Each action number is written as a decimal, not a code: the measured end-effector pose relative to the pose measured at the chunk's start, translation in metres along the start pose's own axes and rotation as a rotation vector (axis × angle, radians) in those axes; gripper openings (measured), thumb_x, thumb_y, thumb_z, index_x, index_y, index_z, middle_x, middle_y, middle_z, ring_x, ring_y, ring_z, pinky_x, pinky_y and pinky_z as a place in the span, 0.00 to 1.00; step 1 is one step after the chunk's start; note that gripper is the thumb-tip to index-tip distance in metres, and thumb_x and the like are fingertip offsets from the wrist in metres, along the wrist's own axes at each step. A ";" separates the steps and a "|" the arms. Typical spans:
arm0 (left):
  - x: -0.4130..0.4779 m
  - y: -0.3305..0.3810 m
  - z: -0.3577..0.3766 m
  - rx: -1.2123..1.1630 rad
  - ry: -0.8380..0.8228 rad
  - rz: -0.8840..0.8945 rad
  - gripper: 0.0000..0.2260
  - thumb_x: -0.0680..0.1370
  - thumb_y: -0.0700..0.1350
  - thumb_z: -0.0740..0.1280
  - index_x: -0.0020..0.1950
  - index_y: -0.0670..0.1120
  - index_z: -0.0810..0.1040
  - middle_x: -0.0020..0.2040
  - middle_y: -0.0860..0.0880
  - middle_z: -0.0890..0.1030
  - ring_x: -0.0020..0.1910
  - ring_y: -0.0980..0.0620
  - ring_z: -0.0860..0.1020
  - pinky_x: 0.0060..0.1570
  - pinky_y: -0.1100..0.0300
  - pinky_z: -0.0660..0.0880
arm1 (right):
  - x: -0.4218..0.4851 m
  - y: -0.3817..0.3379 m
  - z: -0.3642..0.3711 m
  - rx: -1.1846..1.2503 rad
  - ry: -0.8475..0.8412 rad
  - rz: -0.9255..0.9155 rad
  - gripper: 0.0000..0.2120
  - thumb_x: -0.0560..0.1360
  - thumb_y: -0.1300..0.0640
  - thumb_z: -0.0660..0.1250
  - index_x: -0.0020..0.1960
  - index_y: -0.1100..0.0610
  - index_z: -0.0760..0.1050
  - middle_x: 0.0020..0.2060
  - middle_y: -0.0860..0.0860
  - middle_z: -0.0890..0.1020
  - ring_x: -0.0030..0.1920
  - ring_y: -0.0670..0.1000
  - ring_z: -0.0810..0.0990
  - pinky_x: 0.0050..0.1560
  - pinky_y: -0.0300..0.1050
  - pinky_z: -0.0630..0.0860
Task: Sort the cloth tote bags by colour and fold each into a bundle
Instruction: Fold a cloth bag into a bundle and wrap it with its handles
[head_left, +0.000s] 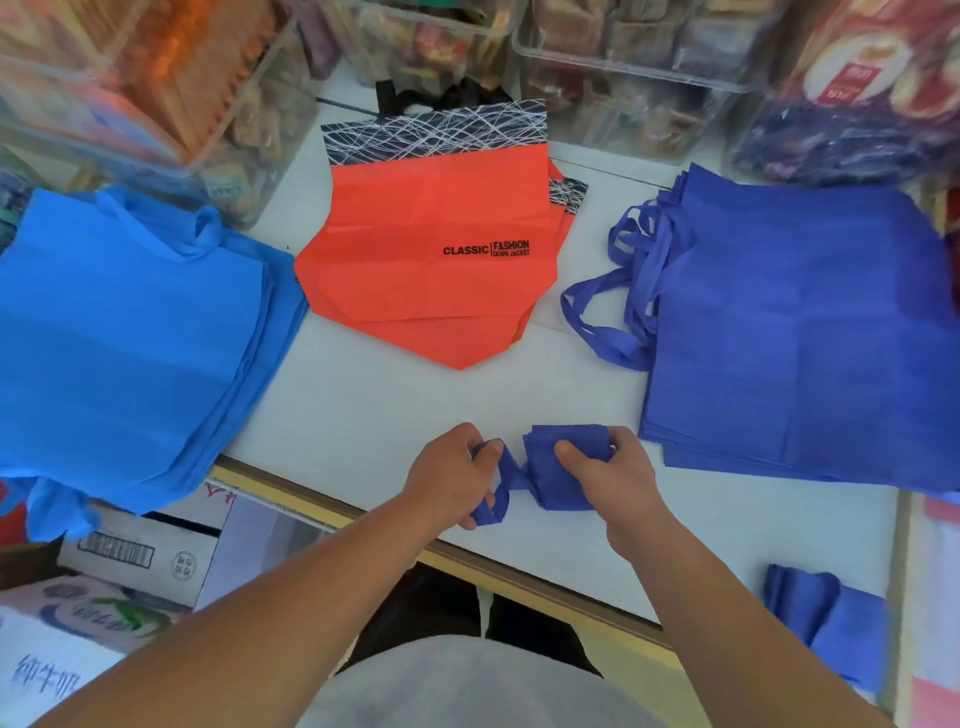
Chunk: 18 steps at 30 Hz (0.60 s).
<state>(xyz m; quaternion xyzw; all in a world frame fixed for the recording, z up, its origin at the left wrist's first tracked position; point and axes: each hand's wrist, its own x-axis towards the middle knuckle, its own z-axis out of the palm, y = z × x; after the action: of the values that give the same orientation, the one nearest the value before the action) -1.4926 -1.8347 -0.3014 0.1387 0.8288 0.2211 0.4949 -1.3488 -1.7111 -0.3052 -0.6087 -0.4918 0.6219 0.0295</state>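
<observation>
- Right hand (618, 483) is grasping the dark-blue bundle (563, 467), a tote folded small, with fingers (570, 451) clenched round it, just above the worktop (374, 405) near the middle of the front edge.
- Left hand (449, 475) is gripping the handle strap (498, 493) coming off that bundle, fingers curled round it and the strap looping down under the hand.
- Light-blue stack (130, 338) is lying flat at the left edge and hanging over the front-left corner.
- Orange stack (431, 260), with black patterned tops and black print, is sitting at the middle of the back edge.
- Dark-blue stack (800, 332) is lying along the right edge, handles trailing toward the centre.
- Second bundle (826, 618), dark blue, is resting at the front-right corner.
- Clear bins (623, 62) are lining the back edge.
- Cardboard boxes (135, 556) are sitting below the front-left corner.
</observation>
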 end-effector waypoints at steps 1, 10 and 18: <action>-0.005 0.003 -0.002 -0.050 -0.017 -0.023 0.12 0.83 0.57 0.60 0.50 0.48 0.72 0.33 0.46 0.84 0.31 0.43 0.83 0.35 0.47 0.84 | -0.011 -0.006 -0.010 -0.019 -0.057 -0.105 0.14 0.75 0.57 0.76 0.55 0.51 0.73 0.52 0.51 0.82 0.49 0.52 0.81 0.47 0.45 0.79; -0.074 0.070 -0.005 -0.037 -0.151 0.169 0.12 0.82 0.54 0.65 0.50 0.45 0.76 0.37 0.43 0.83 0.26 0.50 0.76 0.25 0.57 0.76 | -0.105 -0.036 -0.100 -0.527 -0.383 -0.850 0.18 0.71 0.58 0.78 0.54 0.43 0.76 0.51 0.43 0.83 0.50 0.51 0.82 0.49 0.48 0.80; -0.139 0.115 0.002 0.045 -0.236 0.452 0.13 0.84 0.55 0.59 0.50 0.53 0.80 0.44 0.55 0.78 0.38 0.53 0.77 0.32 0.58 0.76 | -0.123 -0.048 -0.123 -0.455 -0.248 -1.089 0.16 0.68 0.60 0.80 0.49 0.46 0.78 0.55 0.42 0.79 0.53 0.51 0.82 0.46 0.43 0.79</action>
<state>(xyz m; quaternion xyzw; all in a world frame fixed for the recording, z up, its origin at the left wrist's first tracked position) -1.4243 -1.7975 -0.1392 0.3563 0.7179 0.2900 0.5230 -1.2470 -1.6936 -0.1573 -0.1830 -0.8533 0.4629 0.1552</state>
